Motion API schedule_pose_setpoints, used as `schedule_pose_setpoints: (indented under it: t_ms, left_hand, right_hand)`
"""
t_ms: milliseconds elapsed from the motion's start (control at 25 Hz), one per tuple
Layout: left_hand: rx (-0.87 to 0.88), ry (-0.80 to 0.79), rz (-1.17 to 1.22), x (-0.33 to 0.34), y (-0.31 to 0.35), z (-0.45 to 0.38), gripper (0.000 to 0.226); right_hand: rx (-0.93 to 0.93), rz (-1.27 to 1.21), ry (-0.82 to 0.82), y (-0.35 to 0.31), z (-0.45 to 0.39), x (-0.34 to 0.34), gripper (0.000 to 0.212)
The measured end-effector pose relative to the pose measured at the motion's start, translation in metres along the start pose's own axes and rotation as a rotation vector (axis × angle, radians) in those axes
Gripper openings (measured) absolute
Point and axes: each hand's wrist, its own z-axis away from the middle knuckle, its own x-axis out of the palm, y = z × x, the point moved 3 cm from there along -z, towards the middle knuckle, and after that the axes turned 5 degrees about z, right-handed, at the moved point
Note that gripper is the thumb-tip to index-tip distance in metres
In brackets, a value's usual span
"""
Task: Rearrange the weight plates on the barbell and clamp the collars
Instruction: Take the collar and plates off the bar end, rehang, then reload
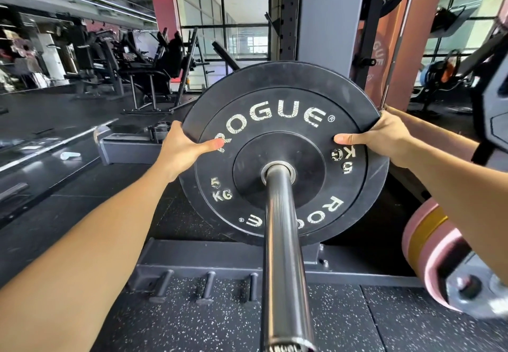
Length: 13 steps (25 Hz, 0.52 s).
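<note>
From the head camera, the left hand (182,148) grips the left rim of the plate (283,153): its thumb lies flat across the front face, reaching the first letter of the white ROGUE lettering, while the fingers wrap out of sight behind the edge. The right hand (384,137) holds the opposite rim the same way, thumb stretched inward along the face, fingers curled round the back. The plate, black and marked 5 KG, sits upright between the two hands, threaded on the sleeve (283,241), which runs from its centre hole toward the camera. A second black rim shows just behind the plate. Below it a grey rack base (220,258) with short pegs lies on speckled flooring (220,324). At lower right a pink and yellow plate (431,247) hangs blurred near the right forearm.
</note>
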Motion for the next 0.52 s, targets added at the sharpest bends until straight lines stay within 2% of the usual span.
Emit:
schedule_pose_setpoints:
  t_ms: [160, 440, 520]
  left_hand:
    - [-0.005, -0.045, 0.009, -0.016, 0.007, 0.04, 0.101]
    - [-0.032, -0.043, 0.06, -0.05, 0.018, 0.127, 0.102]
    - [-0.038, -0.049, 0.087, -0.059, 0.022, 0.151, 0.099]
  right_hand:
    - [0.017, -0.031, -0.003, -0.004, 0.044, -0.013, 0.091]
    - [-0.032, -0.056, -0.005, -0.024, 0.129, -0.037, 0.066]
    - [-0.049, -0.038, -0.001, -0.03, 0.154, -0.043, 0.067]
